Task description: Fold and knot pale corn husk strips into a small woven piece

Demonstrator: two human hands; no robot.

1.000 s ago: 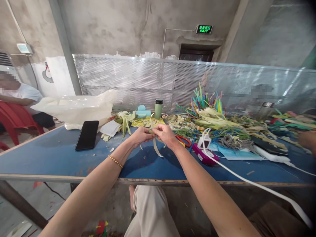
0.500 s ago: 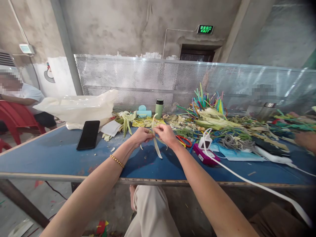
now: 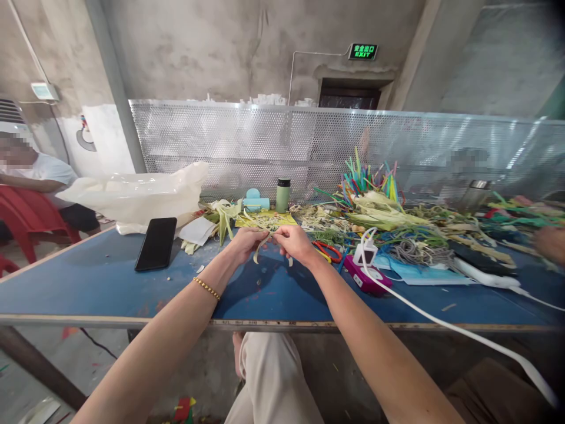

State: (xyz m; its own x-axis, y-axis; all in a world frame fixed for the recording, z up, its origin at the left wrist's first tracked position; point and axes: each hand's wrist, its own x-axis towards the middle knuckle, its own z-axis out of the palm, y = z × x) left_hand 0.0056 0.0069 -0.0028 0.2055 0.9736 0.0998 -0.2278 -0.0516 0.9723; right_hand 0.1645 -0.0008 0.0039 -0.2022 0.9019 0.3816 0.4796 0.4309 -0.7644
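Above the blue table (image 3: 185,297), my two hands meet in front of me. My left hand (image 3: 248,244) has its fingers closed on a pale green strip of corn husk (image 3: 258,252), whose end hangs below the fingertips. Close beside it, my right hand (image 3: 293,241) pinches the same husk work, and a short husk end (image 3: 290,262) dangles under it. The fingers hide most of the strip. Behind the hands lies a yellow sheet (image 3: 242,222) with husk scraps on it.
Left are a black phone (image 3: 156,244), white paper (image 3: 198,231) and a plastic bag (image 3: 136,200). A green bottle (image 3: 283,197) stands behind. To the right are red-handled scissors (image 3: 330,249), a purple power strip (image 3: 367,277), corn husks (image 3: 388,215) and another person's hand (image 3: 549,245).
The long husk strip that stood up and hung down between my hands no longer shows that way; shorter ends now hang below the fingers. Both hands stay close together.
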